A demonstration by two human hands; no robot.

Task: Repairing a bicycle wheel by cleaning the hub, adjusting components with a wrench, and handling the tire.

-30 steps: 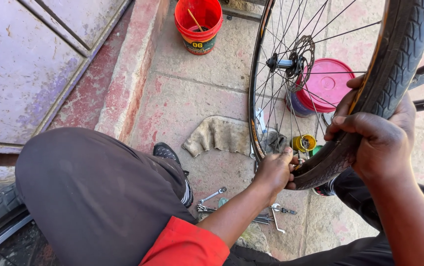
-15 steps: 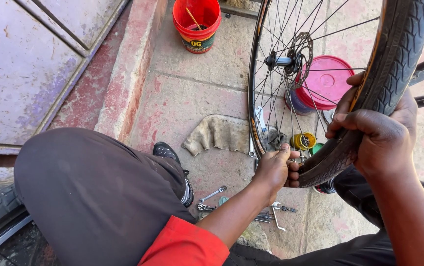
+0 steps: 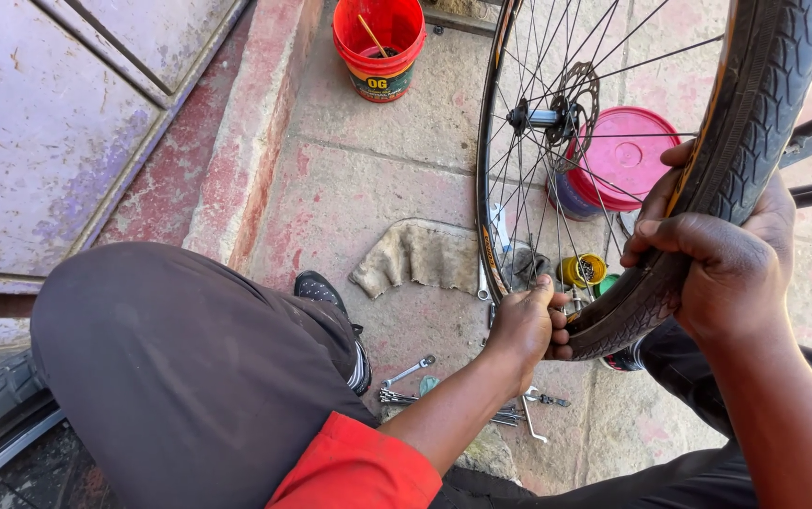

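Observation:
A spoked bicycle wheel with a black tyre (image 3: 764,104) stands upright in front of me, its hub and brake disc (image 3: 557,118) showing through the spokes. My right hand (image 3: 722,269) wraps over the tyre's tread on the near side and grips it. My left hand (image 3: 524,325) is closed on the lowest part of the wheel, at the rim and tyre bead. My left knee in dark trousers (image 3: 189,377) fills the lower left.
A red bucket (image 3: 380,42) stands at the top by a red-painted kerb (image 3: 236,151). A pink-lidded tub (image 3: 613,160), a small yellow tin (image 3: 583,270), a dirty rag (image 3: 415,256) and several spanners (image 3: 463,401) lie on the concrete. A purple metal door (image 3: 38,123) is on the left.
The view has shifted slightly. Both hands keep their grip on the tyre, with the left hand working a little at the bottom of the rim.

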